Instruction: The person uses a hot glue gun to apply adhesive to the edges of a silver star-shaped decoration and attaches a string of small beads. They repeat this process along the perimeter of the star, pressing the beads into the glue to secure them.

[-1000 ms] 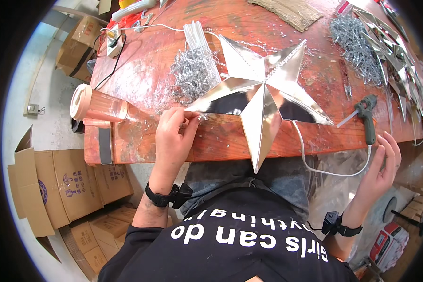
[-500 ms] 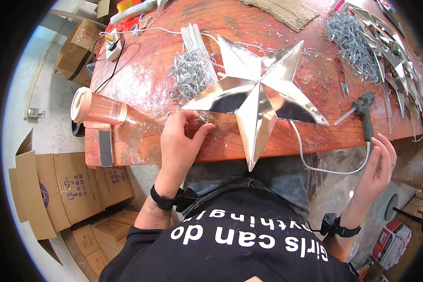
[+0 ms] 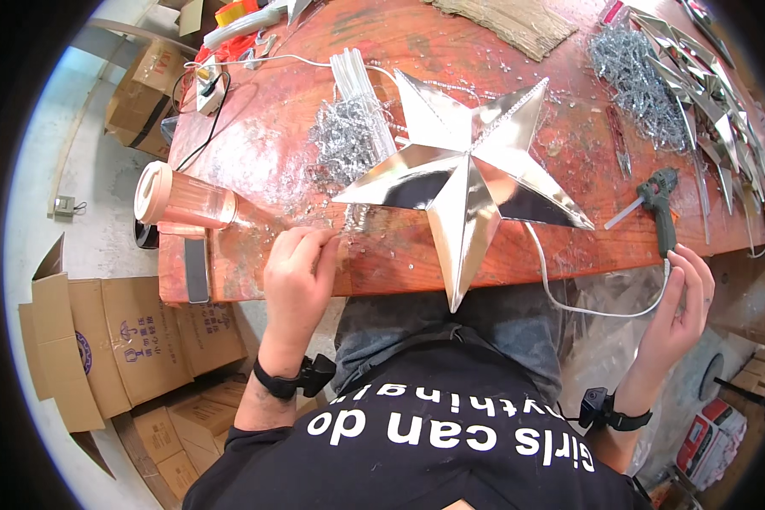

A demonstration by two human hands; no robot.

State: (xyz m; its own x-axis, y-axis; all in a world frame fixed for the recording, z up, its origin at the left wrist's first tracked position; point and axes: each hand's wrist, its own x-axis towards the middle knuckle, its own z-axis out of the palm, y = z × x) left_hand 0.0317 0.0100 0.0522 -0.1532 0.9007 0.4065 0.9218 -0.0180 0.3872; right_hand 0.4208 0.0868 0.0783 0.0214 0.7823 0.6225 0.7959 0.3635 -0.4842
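Note:
A shiny silver five-pointed star (image 3: pixel 467 183) lies on the red-brown wooden table (image 3: pixel 382 263), its lowest point over the front edge. My left hand (image 3: pixel 299 276) is left of that point, thumb and fingers pressed together; what they pinch is too small to make out. A glittery silver strip (image 3: pixel 355 219) shows between its fingertips and the star's left arm. At the right, a dark green glue gun (image 3: pixel 660 200) with a translucent glue stick lies near the edge. The fingers of my right hand (image 3: pixel 684 297) are stretched out beside its handle end and white cord (image 3: pixel 603 313).
Silver tinsel (image 3: pixel 348 140) and a bundle of clear sticks (image 3: pixel 357 76) lie beyond the star. A lidded cup (image 3: pixel 191 200) and a phone (image 3: pixel 196 270) are at left. More tinsel (image 3: pixel 637 85) and stacked silver stars (image 3: pixel 718 110) fill the far right. Cardboard boxes (image 3: pixel 136 344) stand below left.
My left hand has moved left, away from the star, and its fingers have closed together. My right hand stays beside the glue gun; the star lies almost as before.

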